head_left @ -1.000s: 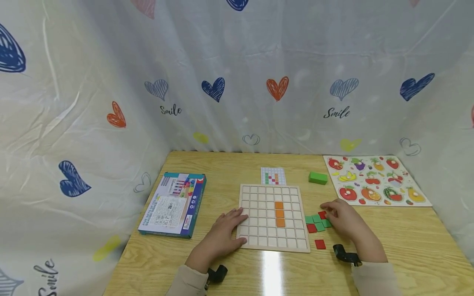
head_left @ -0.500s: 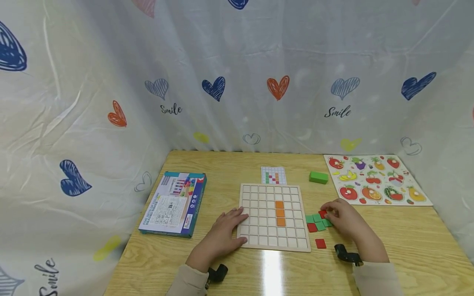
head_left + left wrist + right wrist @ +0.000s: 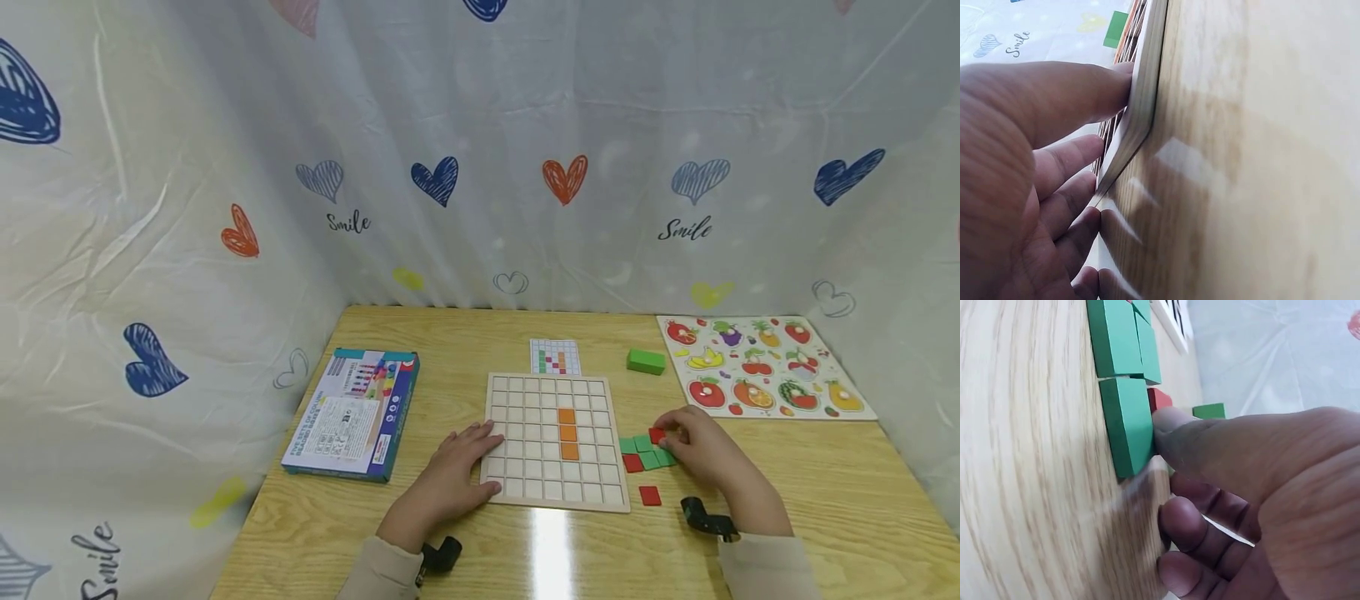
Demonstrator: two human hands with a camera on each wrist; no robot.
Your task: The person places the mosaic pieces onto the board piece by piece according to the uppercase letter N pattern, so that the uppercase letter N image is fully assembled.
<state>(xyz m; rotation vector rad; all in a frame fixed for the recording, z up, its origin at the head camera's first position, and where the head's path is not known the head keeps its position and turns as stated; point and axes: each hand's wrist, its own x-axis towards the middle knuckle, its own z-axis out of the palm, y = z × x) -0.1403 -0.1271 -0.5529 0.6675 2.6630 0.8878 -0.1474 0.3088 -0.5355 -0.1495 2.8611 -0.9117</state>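
My left hand (image 3: 450, 475) rests along the left edge of a wooden grid board (image 3: 525, 492), fingers spread. Its thumb (image 3: 1085, 94) lies against the board's near corner in the left wrist view. Three orange tiles (image 3: 568, 433) stand in a column on the grid. Right of the board, my right hand (image 3: 697, 446) pinches a red tile (image 3: 657, 435) at the far end of a cluster of green tiles (image 3: 645, 457). The right wrist view has the thumb against this red tile (image 3: 1159, 399), beside a green tile (image 3: 1129, 425); the fingertips behind are partly hidden.
A second red tile (image 3: 633, 462) borders the cluster, and another red tile (image 3: 649, 496) lies nearer. Behind the board are a pattern card (image 3: 555, 357) and a green block (image 3: 645, 361). A fruit puzzle board (image 3: 765, 367) lies back right, a boxed toy (image 3: 348, 417) left.
My right hand and the pinched red tile have shifted slightly to the right, and a green tile by the fingers shows more. My left hand stays on the board.
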